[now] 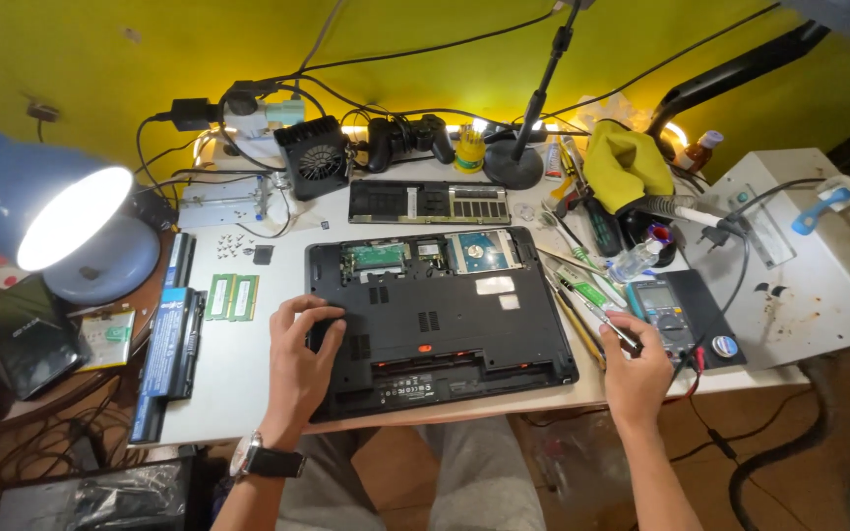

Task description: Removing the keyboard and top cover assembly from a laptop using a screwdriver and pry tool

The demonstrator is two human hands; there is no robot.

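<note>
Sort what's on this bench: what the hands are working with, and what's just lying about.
In use:
- upturned laptop, under the left hand
- screwdriver, in the right hand
- removed cover panel
- loose screws

Lying about:
- desk lamp
- multimeter
- game controller
- yellow cloth
- small fan

Wall [100,59]: yellow-green, far side, lit warmly along its base. White worktable [238,383]: centre, cluttered. Blue desk lamp [46,211]: left, switched on, shade bright. White cabinet [819,285]: right, stained top. Floor [769,423]: brown, near right, crossed by dark cables.
</note>
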